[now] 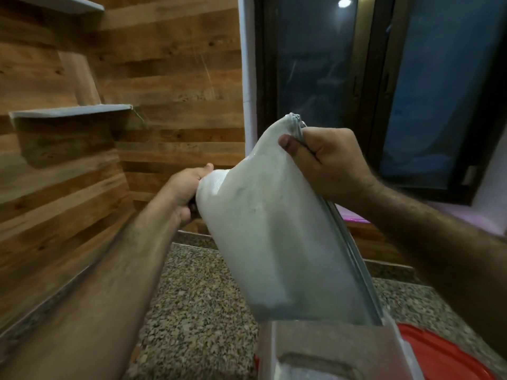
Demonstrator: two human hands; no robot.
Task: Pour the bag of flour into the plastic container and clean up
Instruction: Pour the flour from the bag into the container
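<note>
**Flour bag being tipped over the container**

The bag of flour (263,229) is being gripped at its bottom by the left hand (186,193) and pinched at a top corner by the right hand (326,163), mouth down over the plastic container (323,349) on the counter (197,303). It is judged soft, saggy and slippery. No label is readable.

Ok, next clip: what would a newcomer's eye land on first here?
The big white flour bag, held tilted in mid-frame with its lower end dipping toward the clear plastic container at the bottom edge. The left hand grips the bag's far upper end; the right hand pinches its top corner. A red lid lies on the granite counter, bottom right.
</note>
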